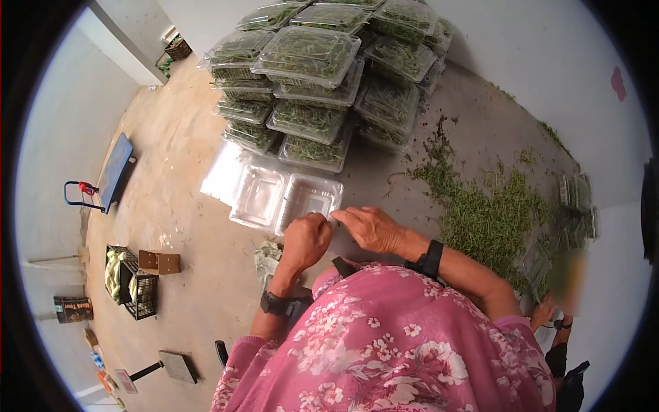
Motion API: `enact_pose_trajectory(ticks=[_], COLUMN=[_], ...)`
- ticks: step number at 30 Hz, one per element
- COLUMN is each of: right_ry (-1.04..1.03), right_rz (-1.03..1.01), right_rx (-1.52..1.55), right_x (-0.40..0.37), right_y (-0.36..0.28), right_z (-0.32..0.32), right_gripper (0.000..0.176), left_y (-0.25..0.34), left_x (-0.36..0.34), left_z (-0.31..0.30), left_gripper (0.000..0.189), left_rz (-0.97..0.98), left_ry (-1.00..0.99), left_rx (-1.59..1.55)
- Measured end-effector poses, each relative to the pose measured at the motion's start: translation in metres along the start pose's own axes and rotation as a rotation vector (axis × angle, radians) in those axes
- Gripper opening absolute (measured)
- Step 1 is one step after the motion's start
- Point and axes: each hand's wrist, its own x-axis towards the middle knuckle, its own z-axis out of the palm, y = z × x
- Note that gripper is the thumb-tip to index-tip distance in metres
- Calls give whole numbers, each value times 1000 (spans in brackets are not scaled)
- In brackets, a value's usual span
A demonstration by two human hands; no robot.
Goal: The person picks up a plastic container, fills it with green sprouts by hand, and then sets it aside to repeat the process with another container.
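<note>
An opened clear plastic clamshell box (258,195) lies in front of me, its two halves side by side. My left hand (307,240) is curled closed at the near edge of the right half; what its fingers hold, if anything, is hidden. Close beside it, my right hand (371,230) has its fingertips pressed together by the box's near right corner. Whether they grip the rim or something small, I cannot make out. Just beyond the box stand stacked, lidded clamshells (309,120) filled with green sprigs.
Loose greens (487,213) are heaped on the floor to the right, with another person's hand (542,314) near them. On the left are a blue platform trolley (118,165), a black crate (143,295) of pale vegetables, a cardboard box (159,262) and a floor scale (178,367).
</note>
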Motion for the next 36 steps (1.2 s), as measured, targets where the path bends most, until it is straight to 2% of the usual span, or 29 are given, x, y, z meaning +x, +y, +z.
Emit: enact_pose_trajectory(ticks=[8, 14, 19, 23, 29, 36], right_ry=[29, 41, 82, 101, 44, -34], right_rz=[30, 90, 128, 21, -43, -48], right_rx=[79, 98, 114, 58, -57, -142], right_x=[-1, -2, -2, -3, -8, -4], right_y=[4, 2, -1, 3, 6, 2], right_z=[4, -1, -5, -1, 7, 3], right_gripper=[33, 34, 36, 38, 37, 30], left_y=[10, 13, 10, 2, -4, 0], left_x=[9, 13, 10, 8, 10, 8], left_z=[12, 18, 11, 5, 7, 6], left_gripper=[22, 19, 17, 15, 13, 13], left_rz=[28, 6, -19, 20, -13, -7], left_ry=[-51, -52, -32, -34, -15, 4], left_rx=[203, 236, 148, -37, -129, -43])
